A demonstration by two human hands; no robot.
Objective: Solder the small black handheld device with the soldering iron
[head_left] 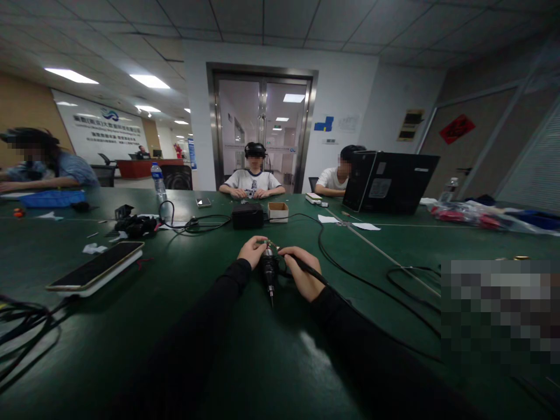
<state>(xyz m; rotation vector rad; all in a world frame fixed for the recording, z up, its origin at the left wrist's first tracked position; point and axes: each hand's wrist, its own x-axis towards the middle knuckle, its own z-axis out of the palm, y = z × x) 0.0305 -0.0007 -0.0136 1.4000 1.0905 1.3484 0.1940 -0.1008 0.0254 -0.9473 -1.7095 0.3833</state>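
In the middle of the table lies a black, silver-banded electric screwdriver (269, 267), its thin metal bit pointing towards me. My left hand (252, 251) is closed at its far end, thumb and fingers pinching around the top; small details there are too tiny to make out. Held like a pen in my right hand (303, 272) is a slim corded tool that looks like a soldering iron (311, 270). Its tip reaches the screwdriver's far end, close to my left fingertips. The black cord runs back over my right hand and along the sleeve.
Beyond my hands stand a black box (247, 216) and a small open carton (278, 212). A phone on a white block (98, 267) lies left, with cables nearby. A black case (390, 182) stands back right. Several people sit around the table; black cable (350, 274) crosses the right.
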